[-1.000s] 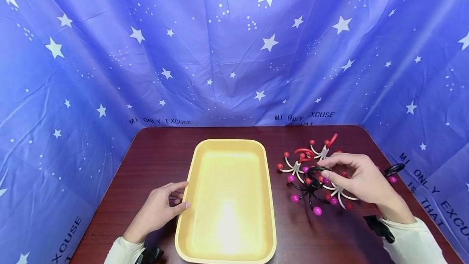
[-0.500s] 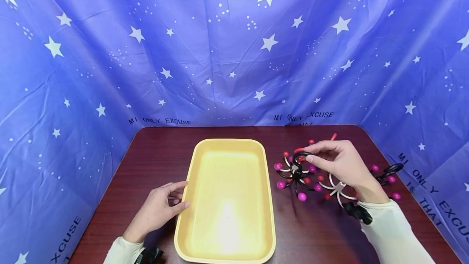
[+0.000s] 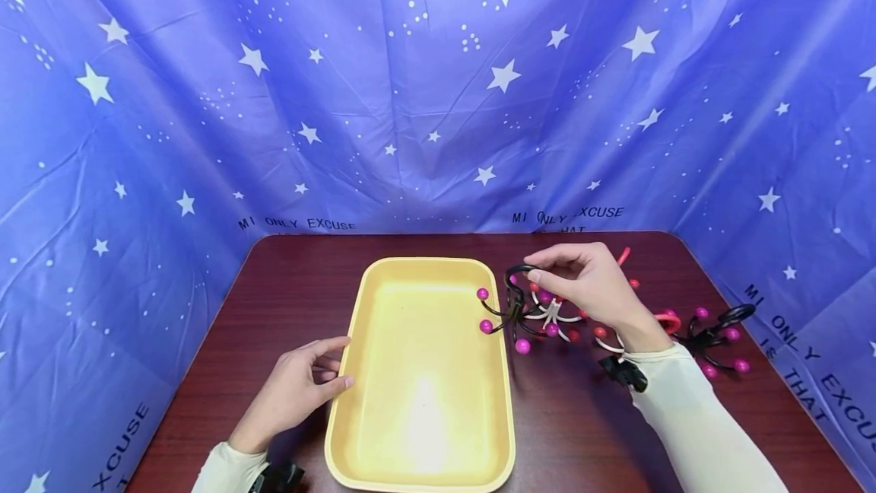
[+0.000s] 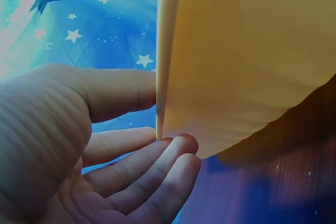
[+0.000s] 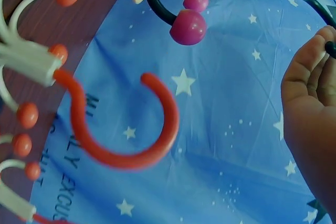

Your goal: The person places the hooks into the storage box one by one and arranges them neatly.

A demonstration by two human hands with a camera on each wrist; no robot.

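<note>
My right hand [image 3: 590, 284] pinches the hooked handle of a black scalp massager [image 3: 515, 310], whose curved legs end in pink balls. The massager hangs upright over the right rim of a yellow tray [image 3: 508, 402], some legs reaching over its inside. In the right wrist view, only part of the hand [image 5: 315, 82] shows at the edge. My left hand [image 3: 294, 394] holds the tray's left rim; the left wrist view has the thumb on one side of the wall [image 4: 236, 66] and the fingers on the other.
Right of the tray lie several more massagers: a white one [image 3: 551, 312] with red balls behind the held one, another with a red hook [image 5: 170, 119], and a black one [image 3: 708, 341] near the right edge. A starry blue cloth [image 3: 411, 97] surrounds the dark wooden table [image 3: 274, 287].
My right hand has carried the black massager leftward and up, from among the others to the tray's right rim. The left hand has stayed at the tray.
</note>
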